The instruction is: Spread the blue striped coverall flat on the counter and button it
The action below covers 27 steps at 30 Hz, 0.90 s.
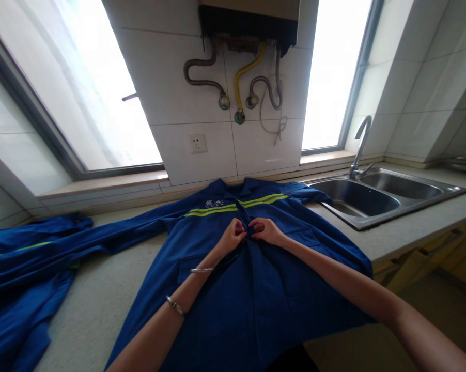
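A blue work jacket [217, 289] with a yellow-green reflective stripe across its chest lies spread on the counter, collar toward the wall. Its lower part hangs over the counter's front edge. My left hand [233, 236] pinches the front placket at mid-chest, just below the stripe. Close beside it, my right hand [267, 231] pinches the opposite edge of the same placket. Both sets of fingertips nearly meet; whether a button sits between them is too small to tell. Two bracelets circle my left forearm.
More blue clothing [16, 289] with a reflective stripe lies at the left on the counter [97, 294]. A double steel sink [357, 222] with a faucet [360, 147] is at the right, near one sleeve. A water heater [248, 23] with hoses hangs above a wall socket [198, 143].
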Motion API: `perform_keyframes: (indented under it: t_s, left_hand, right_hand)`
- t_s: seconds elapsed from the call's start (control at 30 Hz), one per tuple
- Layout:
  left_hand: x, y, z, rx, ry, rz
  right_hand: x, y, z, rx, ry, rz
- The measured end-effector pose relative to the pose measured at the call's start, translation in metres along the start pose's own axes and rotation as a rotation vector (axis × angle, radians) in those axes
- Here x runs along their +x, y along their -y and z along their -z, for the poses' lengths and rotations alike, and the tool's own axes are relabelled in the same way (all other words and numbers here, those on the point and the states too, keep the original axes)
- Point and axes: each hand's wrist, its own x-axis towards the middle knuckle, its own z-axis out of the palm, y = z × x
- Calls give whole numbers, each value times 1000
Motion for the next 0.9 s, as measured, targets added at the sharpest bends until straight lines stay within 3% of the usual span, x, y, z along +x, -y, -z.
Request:
perform_keyframes:
  t_s: [0.17,0.37,0.57,0.7,0.8,0.9]
  left_hand:
    - [1,1,-2,-36,-14,22]
    - [3,-5,1,-76,-81,153]
    - [1,-17,13,-187,82,381]
    - [3,-14,18,-294,111,505]
    - [6,-14,29,-269,46,555]
    - [11,-19,52,-155,-136,512]
  right_hand:
    - [5,-5,-1,71,-45,-65]
    - [5,-2,-1,76,-50,-76]
    - [3,6,-3,55,-51,-72]
    - [3,7,-2,42,-25,-78]
    - [3,8,0,4,6,-94]
    - [-1,17,2,-134,-44,-49]
